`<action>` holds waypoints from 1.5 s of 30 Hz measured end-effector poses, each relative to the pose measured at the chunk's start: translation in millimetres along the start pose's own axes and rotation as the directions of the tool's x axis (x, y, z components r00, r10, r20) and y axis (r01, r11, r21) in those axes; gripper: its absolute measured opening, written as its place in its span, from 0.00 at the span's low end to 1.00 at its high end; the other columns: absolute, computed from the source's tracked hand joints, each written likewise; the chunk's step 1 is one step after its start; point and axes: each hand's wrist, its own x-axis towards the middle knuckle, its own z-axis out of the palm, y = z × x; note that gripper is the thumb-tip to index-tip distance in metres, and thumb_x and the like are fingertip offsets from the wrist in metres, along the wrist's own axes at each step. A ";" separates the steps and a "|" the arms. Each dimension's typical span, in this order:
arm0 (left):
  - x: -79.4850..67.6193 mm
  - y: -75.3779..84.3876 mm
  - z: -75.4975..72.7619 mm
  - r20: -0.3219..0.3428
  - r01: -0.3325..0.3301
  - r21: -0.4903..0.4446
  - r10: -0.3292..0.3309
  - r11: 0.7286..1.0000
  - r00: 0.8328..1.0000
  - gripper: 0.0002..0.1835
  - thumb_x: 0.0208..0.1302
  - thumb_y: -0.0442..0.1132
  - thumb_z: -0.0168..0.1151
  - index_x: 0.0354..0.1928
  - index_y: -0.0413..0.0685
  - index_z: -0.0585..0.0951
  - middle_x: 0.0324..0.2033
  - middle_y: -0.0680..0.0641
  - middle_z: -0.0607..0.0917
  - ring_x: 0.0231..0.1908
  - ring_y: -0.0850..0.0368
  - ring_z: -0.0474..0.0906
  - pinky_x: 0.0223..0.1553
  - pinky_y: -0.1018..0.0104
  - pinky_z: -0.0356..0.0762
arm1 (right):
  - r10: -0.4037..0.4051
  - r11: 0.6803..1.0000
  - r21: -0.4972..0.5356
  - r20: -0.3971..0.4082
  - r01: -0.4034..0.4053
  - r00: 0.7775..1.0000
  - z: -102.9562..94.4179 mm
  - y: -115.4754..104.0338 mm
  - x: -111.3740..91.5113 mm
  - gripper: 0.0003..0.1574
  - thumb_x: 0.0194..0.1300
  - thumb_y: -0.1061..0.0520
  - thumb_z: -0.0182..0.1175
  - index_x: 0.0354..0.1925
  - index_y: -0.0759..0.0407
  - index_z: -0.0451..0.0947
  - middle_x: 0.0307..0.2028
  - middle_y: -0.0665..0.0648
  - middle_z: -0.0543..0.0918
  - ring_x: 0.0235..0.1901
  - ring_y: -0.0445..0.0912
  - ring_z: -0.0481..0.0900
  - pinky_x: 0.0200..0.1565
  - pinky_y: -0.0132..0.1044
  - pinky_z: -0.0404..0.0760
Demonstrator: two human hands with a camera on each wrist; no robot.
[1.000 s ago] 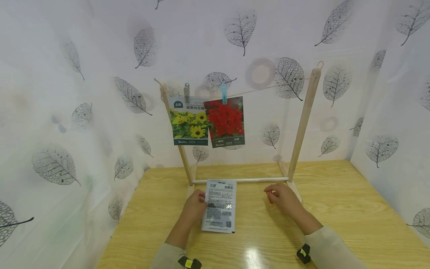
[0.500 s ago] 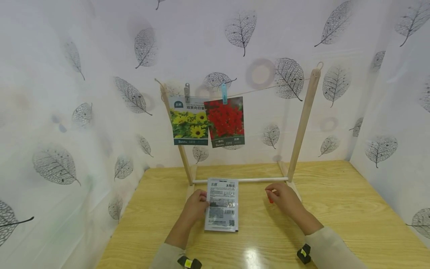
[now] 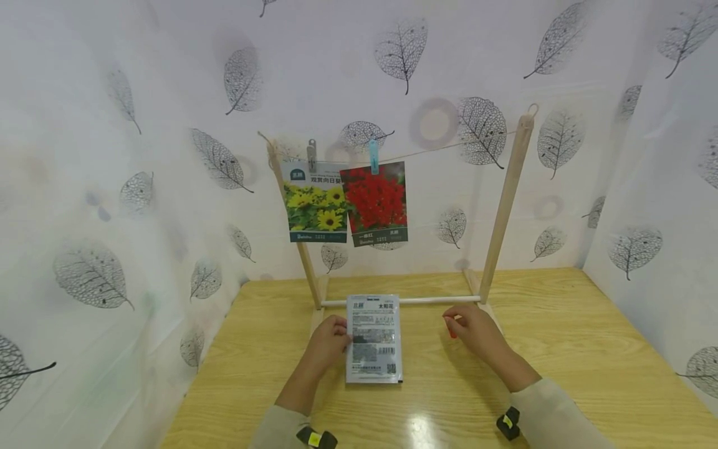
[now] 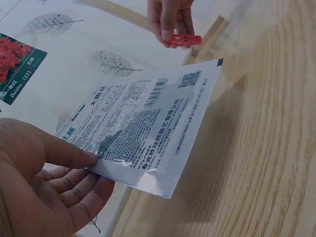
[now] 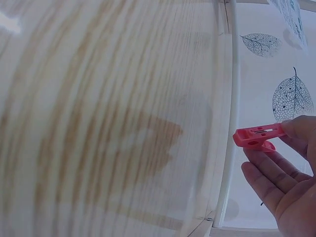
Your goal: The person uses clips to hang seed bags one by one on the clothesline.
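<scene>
My left hand [image 3: 326,342] pinches a silvery seed packet [image 3: 374,340] by its left edge, thumb on the printed back and fingers beneath. In the left wrist view the packet [image 4: 143,128] is held above the wooden table, its text side showing. My right hand [image 3: 475,332] holds a red plastic clothespin [image 5: 257,137] between thumb and fingers, to the right of the packet. Behind, a sunflower seed packet [image 3: 316,209] hangs from a string by a grey clothespin [image 3: 312,156]. Beside it a red-flower packet [image 3: 377,206] hangs by a light blue clothespin [image 3: 374,157].
The string [image 3: 440,149] runs between a left wooden post [image 3: 308,271] and a taller-looking right post [image 3: 507,206]. A white rod [image 3: 437,300] joins them low down, just above the table [image 3: 561,349]. Leaf-printed sheeting [image 3: 168,249] surrounds the table at back and sides.
The seed packet in my left hand has moved slightly right and up. My right hand with the red clothespin stays nearly still.
</scene>
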 end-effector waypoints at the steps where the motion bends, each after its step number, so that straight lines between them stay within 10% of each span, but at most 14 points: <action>1: 0.2 0.2 0.1 0.000 0.001 -0.001 -0.001 1.000 1.000 0.14 0.63 0.26 0.58 0.51 0.34 0.75 0.37 0.43 0.83 0.35 0.57 0.77 0.37 0.65 0.78 | -0.002 1.000 -0.005 -0.003 0.002 1.000 -0.2 0.1 -0.1 0.10 0.72 0.58 0.61 0.46 0.60 0.84 0.41 0.56 0.84 0.30 0.39 0.79 0.32 0.34 0.76; 45: 2.7 8.5 4.1 -0.013 -0.055 -0.042 0.054 0.998 0.998 0.13 0.64 0.28 0.59 0.50 0.33 0.76 0.36 0.43 0.84 0.35 0.58 0.78 0.39 0.64 0.81 | -0.025 0.997 0.073 -0.109 0.033 0.994 -14.6 1.0 -1.6 0.10 0.71 0.59 0.62 0.47 0.61 0.85 0.44 0.59 0.83 0.42 0.53 0.86 0.46 0.46 0.87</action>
